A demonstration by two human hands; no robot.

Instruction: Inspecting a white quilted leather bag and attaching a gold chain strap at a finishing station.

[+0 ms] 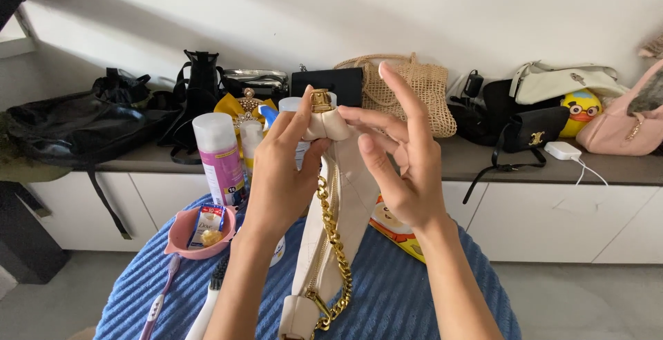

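Note:
A cream leather handbag (pixel 345 202) with a gold chain (pixel 335 243) hangs upright in front of me over a blue ribbed cloth (pixel 394 292). My left hand (pixel 280 174) pinches the bag's top end just below its gold clasp (pixel 320 100). My right hand (pixel 400 153) is beside the same end, fingers spread, fingertips touching the cream leather near the clasp.
A pink-labelled spray can (pixel 219 157), a pink dish with a small soap box (pixel 200 233), a purple toothbrush (pixel 160 298) and a white brush (pixel 207 309) lie at the left. The grey shelf (pixel 552 167) behind carries black bags (pixel 83 122), a woven bag (pixel 421 91), a pink bag (pixel 625 129) and a white charger (pixel 563 150).

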